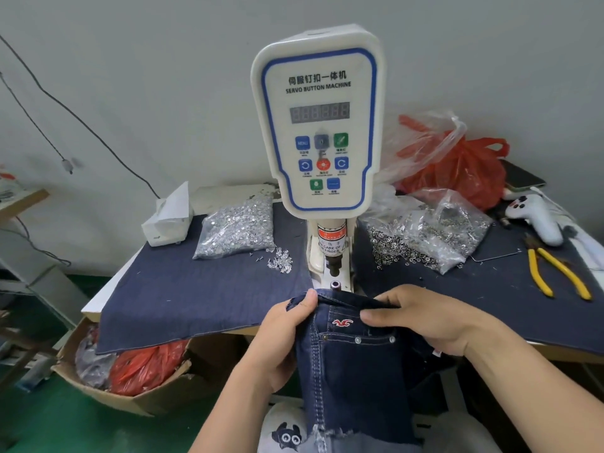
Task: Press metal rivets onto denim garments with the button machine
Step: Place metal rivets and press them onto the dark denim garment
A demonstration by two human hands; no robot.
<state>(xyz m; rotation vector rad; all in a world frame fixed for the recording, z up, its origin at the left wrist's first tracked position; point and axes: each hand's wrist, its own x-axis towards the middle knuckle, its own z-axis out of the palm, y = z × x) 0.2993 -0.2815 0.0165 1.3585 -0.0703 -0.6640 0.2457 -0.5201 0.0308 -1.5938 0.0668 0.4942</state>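
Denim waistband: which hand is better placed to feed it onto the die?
Left hand: its thumb pinches the waistband edge just below the die. The right hand holds farther to the side.

Work surface, pale top, draped w/ dark blue cloth both sides of the machine base. Beyond the left hand: clear bag of silver rivet parts, a few loose pieces just beside it; white tissue box further left, at the cloth's far corner. Beyond the right hand: open clear bag of small dark metal rings, many spilled on the cloth toward the machine. Right of that hand: yellow-handled pliers, white game controller; behind them a red plastic bag and a phone at the surface's far edge.
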